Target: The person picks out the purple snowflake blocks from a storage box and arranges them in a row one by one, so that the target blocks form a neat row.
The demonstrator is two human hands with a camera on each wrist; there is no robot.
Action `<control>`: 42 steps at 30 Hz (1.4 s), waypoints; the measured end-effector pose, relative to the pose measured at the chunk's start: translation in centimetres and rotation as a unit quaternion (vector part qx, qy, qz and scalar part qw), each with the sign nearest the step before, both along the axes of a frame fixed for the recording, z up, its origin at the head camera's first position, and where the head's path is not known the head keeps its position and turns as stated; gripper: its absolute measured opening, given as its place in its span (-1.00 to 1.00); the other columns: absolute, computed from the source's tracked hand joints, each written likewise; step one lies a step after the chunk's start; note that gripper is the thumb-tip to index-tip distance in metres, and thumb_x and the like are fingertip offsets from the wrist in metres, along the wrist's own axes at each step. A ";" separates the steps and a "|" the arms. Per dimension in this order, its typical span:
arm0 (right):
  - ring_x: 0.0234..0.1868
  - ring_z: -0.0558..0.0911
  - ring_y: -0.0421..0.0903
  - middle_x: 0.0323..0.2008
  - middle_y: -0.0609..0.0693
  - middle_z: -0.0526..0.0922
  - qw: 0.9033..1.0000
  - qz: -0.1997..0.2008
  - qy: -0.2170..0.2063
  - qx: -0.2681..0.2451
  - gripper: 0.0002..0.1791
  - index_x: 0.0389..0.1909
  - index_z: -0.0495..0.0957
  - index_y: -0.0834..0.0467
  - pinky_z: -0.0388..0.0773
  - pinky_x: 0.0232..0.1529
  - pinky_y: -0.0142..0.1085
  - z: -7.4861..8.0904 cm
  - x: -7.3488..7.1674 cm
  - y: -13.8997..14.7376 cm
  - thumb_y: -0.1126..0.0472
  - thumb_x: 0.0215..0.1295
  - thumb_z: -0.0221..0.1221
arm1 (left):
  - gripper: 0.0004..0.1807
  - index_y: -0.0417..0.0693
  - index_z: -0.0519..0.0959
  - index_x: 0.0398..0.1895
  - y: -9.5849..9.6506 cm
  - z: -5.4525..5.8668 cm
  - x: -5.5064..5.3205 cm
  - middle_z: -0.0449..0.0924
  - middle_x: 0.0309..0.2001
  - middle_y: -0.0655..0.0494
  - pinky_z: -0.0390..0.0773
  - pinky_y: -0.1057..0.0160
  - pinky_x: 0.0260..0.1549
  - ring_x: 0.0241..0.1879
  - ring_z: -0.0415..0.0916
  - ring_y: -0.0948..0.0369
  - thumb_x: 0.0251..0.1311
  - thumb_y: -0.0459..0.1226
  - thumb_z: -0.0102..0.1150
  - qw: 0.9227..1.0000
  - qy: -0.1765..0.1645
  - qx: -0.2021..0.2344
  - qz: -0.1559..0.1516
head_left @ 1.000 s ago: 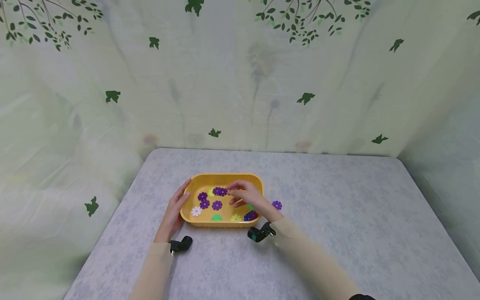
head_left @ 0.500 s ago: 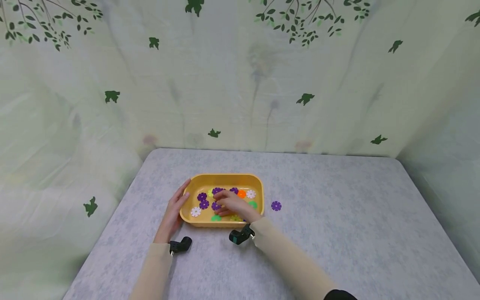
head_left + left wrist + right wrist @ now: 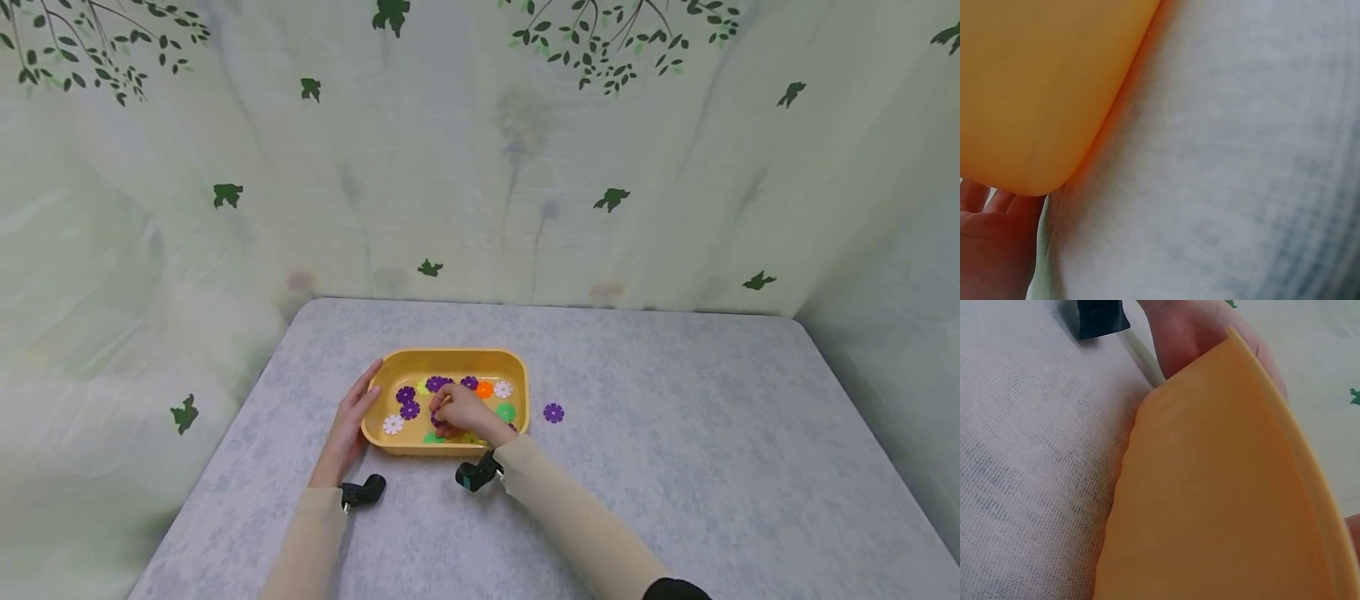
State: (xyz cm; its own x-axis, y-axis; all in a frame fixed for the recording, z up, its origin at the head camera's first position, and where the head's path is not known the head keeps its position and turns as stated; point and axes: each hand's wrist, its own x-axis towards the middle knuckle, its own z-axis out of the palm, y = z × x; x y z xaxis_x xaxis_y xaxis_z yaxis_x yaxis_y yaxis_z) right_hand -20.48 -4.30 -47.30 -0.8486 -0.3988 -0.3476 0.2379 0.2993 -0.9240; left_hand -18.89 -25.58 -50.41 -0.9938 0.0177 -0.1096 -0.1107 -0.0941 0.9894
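Observation:
A yellow plastic tray (image 3: 450,448) stands on the table with several snowflake discs in it. My left hand (image 3: 348,425) holds its left end, thumb over the rim and fingers along the outer wall. Inside the tray, my right hand (image 3: 467,412) has its fingers bent down, pinching a purple snowflake disc (image 3: 437,421) near the middle. Around it lie a white disc (image 3: 393,424), an orange disc (image 3: 484,389) and a green disc (image 3: 506,412). The right wrist view shows the tray's outer wall (image 3: 1179,487); the right fingertips are hidden there.
One purple disc (image 3: 553,412) lies on the grey mottled table (image 3: 675,433), just right of the tray. Behind the table hangs a pale curtain (image 3: 480,167) printed with leaves. A black wrist camera (image 3: 363,490) sits on the left wrist, another on the right (image 3: 477,472).
My right hand has moved left and toward me within the tray, and its fingers have closed on a purple disc. The left hand and the tray have stayed in place.

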 end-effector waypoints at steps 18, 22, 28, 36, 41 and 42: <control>-0.50 0.55 -0.13 -0.38 0.08 0.59 0.996 0.016 0.030 -0.076 -0.79 -0.07 0.51 0.35 0.64 -0.20 -0.09 2.8 -0.2 4.2 0.35 0.33 0.08 | -0.45 0.21 0.16 0.47 0.1 -0.2 0.3 -0.02 0.49 0.16 0.18 0.21 0.30 0.42 -0.03 0.12 0.45 -0.11 -0.09 1.000 0.008 0.003 0.001; -0.48 0.53 -0.14 -0.35 0.07 0.56 0.994 0.009 0.030 -0.107 -0.76 -0.02 0.47 0.36 0.62 -0.16 -0.08 3.8 -0.2 6.3 0.36 0.35 0.05 | -0.45 0.21 0.14 0.48 0.1 -0.3 0.3 -0.03 0.49 0.17 0.21 0.25 0.28 0.42 -0.02 0.13 0.46 -0.11 -0.10 1.000 0.009 0.010 -0.002; -0.50 0.53 -0.14 -0.36 0.05 0.54 0.990 -0.025 0.049 -0.132 -0.76 -0.02 0.44 0.38 0.63 -0.29 -0.26 3.9 -0.5 10.3 0.35 0.36 0.05 | -0.44 0.21 0.15 0.48 0.2 -0.2 0.3 -0.02 0.48 0.20 0.21 0.27 0.27 0.41 -0.01 0.15 0.45 -0.11 -0.09 1.000 0.007 0.009 0.001; -0.51 0.50 -0.15 -0.38 0.04 0.55 0.989 -0.097 0.056 -0.097 -0.73 -0.01 0.42 0.39 0.57 -0.39 -0.35 2.0 -0.8 16.6 0.30 0.37 0.05 | -0.44 0.17 0.13 0.48 0.3 0.0 0.4 -0.02 0.49 0.17 0.17 0.21 0.30 0.42 -0.01 0.13 0.46 -0.12 -0.10 1.000 0.008 0.014 0.002; -0.51 0.50 -0.19 -0.38 0.04 0.55 0.988 -0.137 0.049 -0.058 -0.72 0.01 0.44 0.41 0.56 -0.45 -0.40 0.1 -0.4 19.7 0.32 0.37 0.05 | -0.44 0.17 0.13 0.48 0.3 -0.1 0.4 -0.03 0.49 0.18 0.16 0.19 0.31 0.42 -0.02 0.15 0.46 -0.13 -0.10 1.000 0.010 0.018 -0.003; -0.51 0.51 -0.20 -0.37 0.05 0.55 0.988 -0.138 0.046 -0.058 -0.72 0.01 0.43 0.43 0.56 -0.46 -0.41 -0.2 -0.3 20.1 0.34 0.37 0.04 | -0.44 0.17 0.13 0.49 0.3 -0.1 0.3 -0.04 0.49 0.17 0.16 0.19 0.31 0.42 -0.03 0.14 0.46 -0.13 -0.10 1.000 0.011 0.017 -0.004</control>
